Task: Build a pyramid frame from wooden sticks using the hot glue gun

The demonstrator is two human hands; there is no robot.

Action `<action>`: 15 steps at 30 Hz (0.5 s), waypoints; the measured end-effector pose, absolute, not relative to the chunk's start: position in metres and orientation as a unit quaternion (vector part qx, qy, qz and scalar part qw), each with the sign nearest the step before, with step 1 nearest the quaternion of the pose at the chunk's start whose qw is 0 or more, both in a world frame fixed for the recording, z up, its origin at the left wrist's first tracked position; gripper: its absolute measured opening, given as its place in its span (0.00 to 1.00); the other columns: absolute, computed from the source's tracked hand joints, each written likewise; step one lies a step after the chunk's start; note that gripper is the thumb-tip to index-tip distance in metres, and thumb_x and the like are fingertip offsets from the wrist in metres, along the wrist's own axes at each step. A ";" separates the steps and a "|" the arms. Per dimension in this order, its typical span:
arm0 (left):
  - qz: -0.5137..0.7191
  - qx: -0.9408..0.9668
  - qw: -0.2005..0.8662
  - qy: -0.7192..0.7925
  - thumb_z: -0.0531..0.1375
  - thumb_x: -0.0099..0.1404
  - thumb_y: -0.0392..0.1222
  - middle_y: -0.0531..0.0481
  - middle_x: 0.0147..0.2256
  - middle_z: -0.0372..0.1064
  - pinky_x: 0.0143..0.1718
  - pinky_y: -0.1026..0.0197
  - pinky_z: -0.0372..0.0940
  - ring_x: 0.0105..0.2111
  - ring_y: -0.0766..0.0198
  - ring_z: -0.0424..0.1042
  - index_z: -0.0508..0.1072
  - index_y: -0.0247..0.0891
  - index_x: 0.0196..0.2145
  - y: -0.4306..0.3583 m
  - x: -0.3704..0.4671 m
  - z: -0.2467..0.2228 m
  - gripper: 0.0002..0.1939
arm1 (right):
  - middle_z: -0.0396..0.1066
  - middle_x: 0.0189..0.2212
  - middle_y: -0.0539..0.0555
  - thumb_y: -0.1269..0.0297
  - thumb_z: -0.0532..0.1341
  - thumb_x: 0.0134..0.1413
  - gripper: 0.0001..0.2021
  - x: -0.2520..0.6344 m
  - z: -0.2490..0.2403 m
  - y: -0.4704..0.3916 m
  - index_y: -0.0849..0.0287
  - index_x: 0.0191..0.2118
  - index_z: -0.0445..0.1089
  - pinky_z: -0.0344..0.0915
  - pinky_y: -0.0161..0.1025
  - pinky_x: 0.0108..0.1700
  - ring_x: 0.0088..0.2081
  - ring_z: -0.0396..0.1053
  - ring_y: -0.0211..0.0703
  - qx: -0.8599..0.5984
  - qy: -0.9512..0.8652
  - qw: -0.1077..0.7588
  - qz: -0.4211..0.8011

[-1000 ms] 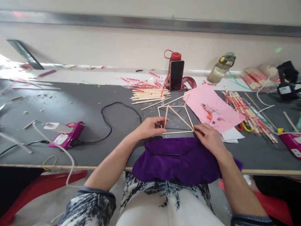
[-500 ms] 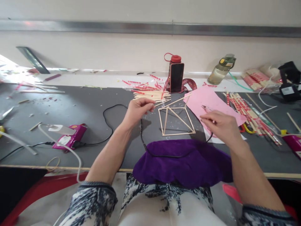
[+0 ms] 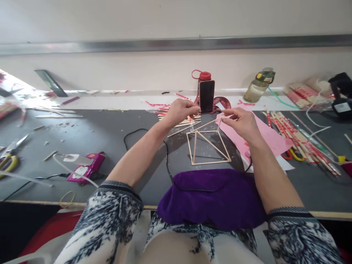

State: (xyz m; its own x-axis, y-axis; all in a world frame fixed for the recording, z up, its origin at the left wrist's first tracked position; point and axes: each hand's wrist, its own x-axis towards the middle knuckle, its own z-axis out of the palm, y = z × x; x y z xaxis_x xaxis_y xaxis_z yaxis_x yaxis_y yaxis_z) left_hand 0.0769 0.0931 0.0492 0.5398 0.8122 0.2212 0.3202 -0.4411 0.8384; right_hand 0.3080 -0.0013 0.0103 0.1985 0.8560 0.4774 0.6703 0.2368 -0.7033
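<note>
A frame of thin wooden sticks (image 3: pixel 211 162) stands on the grey table in front of me. One slanting stick (image 3: pixel 206 125) rises from it to meet a short upright at the back right corner. My right hand (image 3: pixel 242 123) pinches that raised end between thumb and fingers. Just left of it, my left hand (image 3: pixel 181 113) hovers above a pile of loose sticks (image 3: pixel 180 124), its fingertips pressed together. Whatever sits between them is too small to make out. Pink paper (image 3: pixel 264 134) lies under and beyond my right hand.
A purple cloth (image 3: pixel 214 198) covers the table's front edge, with a black cord (image 3: pixel 168 161) running over it. Behind the frame, a phone (image 3: pixel 206 96) leans on a red-capped bottle (image 3: pixel 205 76). Scissors (image 3: pixel 11 157) lie left, wrapped sticks (image 3: pixel 299 139) right.
My right hand has moved left and up, from over the pink paper to the frame's raised corner. My left hand has shifted right and slightly up, nearer the right hand.
</note>
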 end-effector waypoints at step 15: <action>0.356 0.730 0.487 0.322 0.58 0.58 0.44 0.49 0.27 0.73 0.22 0.70 0.58 0.23 0.72 0.68 0.75 0.33 0.31 0.090 0.095 0.034 0.11 | 0.76 0.39 0.54 0.62 0.63 0.49 0.13 0.303 -0.005 -0.009 0.57 0.42 0.76 0.69 0.41 0.36 0.32 0.72 0.40 -0.614 -0.629 0.473 0.055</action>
